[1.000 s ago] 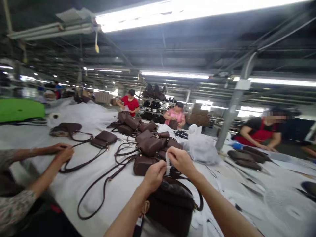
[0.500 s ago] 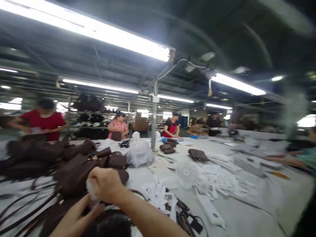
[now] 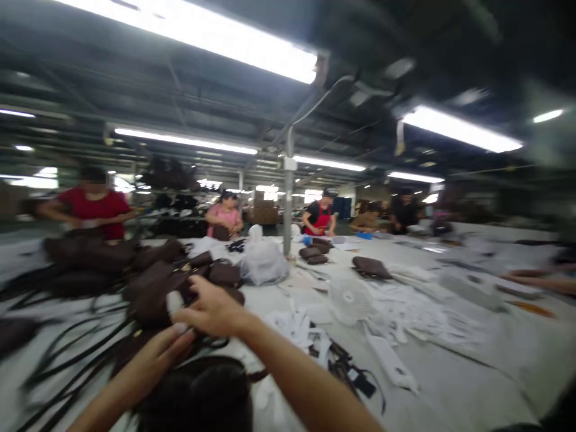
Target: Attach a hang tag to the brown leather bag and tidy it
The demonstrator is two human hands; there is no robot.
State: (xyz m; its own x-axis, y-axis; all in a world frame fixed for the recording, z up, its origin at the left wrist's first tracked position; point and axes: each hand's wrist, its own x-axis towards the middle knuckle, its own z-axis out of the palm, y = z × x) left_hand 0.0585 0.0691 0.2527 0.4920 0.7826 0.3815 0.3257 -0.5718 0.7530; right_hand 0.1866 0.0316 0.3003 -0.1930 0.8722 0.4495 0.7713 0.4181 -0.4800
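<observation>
My right hand (image 3: 216, 309) is curled, thumb and fingers pinching a small white piece (image 3: 174, 303) that looks soft, like wadded paper or plastic film. Just below it, my left hand (image 3: 164, 354) brings its fingertips together at the lower end of the same piece. Under both hands stands a dark brown handbag (image 3: 198, 393), its top partly covered by my forearms. Right behind my hands lies a pile of brown bags (image 3: 150, 294) with metal fittings. What the fingers cover of the white piece is hidden.
Brown bags with long straps (image 3: 72, 366) spread to the left. A clear plastic bag (image 3: 263, 264) stands by a metal post (image 3: 288, 210). Right of me lie a white handheld fan (image 3: 348, 297), white strips (image 3: 423, 315) and black tags (image 3: 355, 375). Several people work around the table.
The camera view has shifted, so the table scene sits further right and higher. My right hand has opened its curl slightly, and more of the dark handbag below shows.
</observation>
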